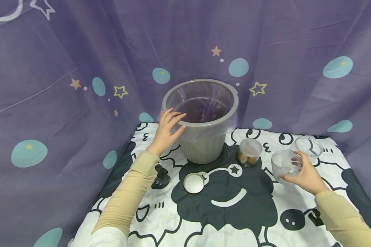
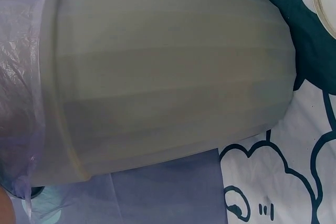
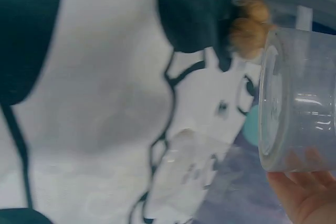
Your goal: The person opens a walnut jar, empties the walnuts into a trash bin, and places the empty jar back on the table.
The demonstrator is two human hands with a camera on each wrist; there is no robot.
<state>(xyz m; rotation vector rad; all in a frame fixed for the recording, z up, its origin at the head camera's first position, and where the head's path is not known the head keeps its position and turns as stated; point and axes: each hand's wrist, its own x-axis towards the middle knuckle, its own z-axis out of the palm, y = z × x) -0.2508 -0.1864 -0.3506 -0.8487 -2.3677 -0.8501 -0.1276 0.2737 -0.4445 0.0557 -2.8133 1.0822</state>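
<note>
A grey trash bin (image 1: 201,147) with a clear plastic liner stands at the back middle. My left hand (image 1: 168,132) is at the bin's left rim, fingers extended and slightly spread, holding nothing; whether it touches the rim I cannot tell. In the left wrist view the bin wall (image 2: 173,82) fills most of the picture, with only a bit of skin at the lower left. My right hand (image 1: 309,175) grips a clear plastic jar (image 1: 284,168), which looks empty and lidless. The right wrist view shows this jar (image 3: 304,98) from its base end, fingers around its side.
Left of it stands a clear container of brown, walnut-like balls (image 1: 248,152). Another clear jar (image 1: 309,147) is behind the right hand. A round white lid with a gold rim (image 1: 193,183) lies in front of the bin. Some small black thing (image 1: 161,171) sits beside my left sleeve. Purple curtains (image 1: 111,51) enclose the table.
</note>
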